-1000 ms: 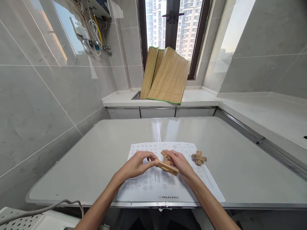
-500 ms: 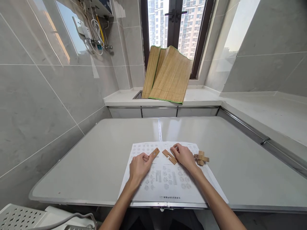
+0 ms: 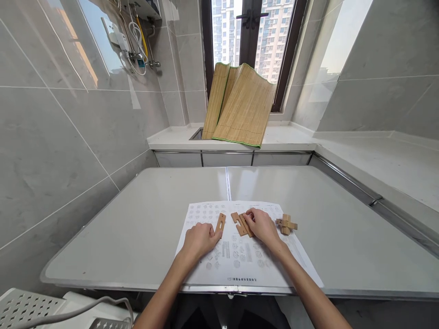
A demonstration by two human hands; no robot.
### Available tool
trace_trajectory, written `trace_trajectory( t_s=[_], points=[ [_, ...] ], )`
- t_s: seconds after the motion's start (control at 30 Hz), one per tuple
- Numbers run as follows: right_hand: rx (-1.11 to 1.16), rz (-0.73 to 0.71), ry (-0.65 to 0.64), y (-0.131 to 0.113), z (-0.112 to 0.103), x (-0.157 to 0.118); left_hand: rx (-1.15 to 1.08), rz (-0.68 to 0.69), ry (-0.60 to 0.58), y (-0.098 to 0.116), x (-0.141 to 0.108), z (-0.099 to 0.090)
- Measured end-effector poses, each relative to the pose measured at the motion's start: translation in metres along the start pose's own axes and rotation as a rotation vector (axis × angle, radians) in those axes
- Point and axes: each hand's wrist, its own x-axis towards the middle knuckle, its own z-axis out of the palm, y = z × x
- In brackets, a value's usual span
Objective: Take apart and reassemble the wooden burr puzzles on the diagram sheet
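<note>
A flat wooden piece with a slot [image 3: 221, 223] stands nearly lengthwise on the printed sheet [image 3: 236, 269], its lower end pinched by my left hand [image 3: 201, 238]. Right of it lies a notched wooden piece [image 3: 238, 224]. Against that piece's right side is another flat wooden piece [image 3: 247, 226], with the closed fingers of my right hand [image 3: 261, 225] on its upper part. An assembled cluster of interlocked wooden blocks [image 3: 286, 224] rests at the sheet's right edge, beyond my right hand.
The sheet lies at the near edge of a pale folding table [image 3: 137, 228]. Behind are a white ledge [image 3: 291, 137] and a bamboo mat [image 3: 245, 107] before a window. A white perforated object [image 3: 30, 306] with a cable is at lower left.
The piece in my left hand has turned more upright. At my right hand, a flat piece now shows beside the notched one, which has turned slightly. The view has shifted a little.
</note>
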Motion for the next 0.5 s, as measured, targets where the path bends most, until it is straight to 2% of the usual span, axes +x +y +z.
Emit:
trace_trajectory(
  t_s=[0.17,0.23,0.33,0.4,0.5],
  points=[
    [0.080,-0.033,-0.040,-0.013,0.006,-0.001,0.020,-0.009,0.025,-0.006,0.000,0.000],
    [0.132,-0.045,-0.068,-0.022,0.011,-0.001,-0.010,0.069,0.073,-0.010,-0.001,0.002],
    [0.219,-0.066,-0.144,-0.036,0.022,-0.001,-0.079,0.282,0.148,-0.015,-0.003,0.010],
    [0.275,-0.084,-0.203,-0.043,0.028,-0.001,-0.087,0.363,0.128,-0.019,-0.002,0.017],
    [0.331,-0.114,-0.252,-0.045,0.025,-0.005,-0.058,0.397,0.055,-0.025,0.004,0.025]
  ],
)
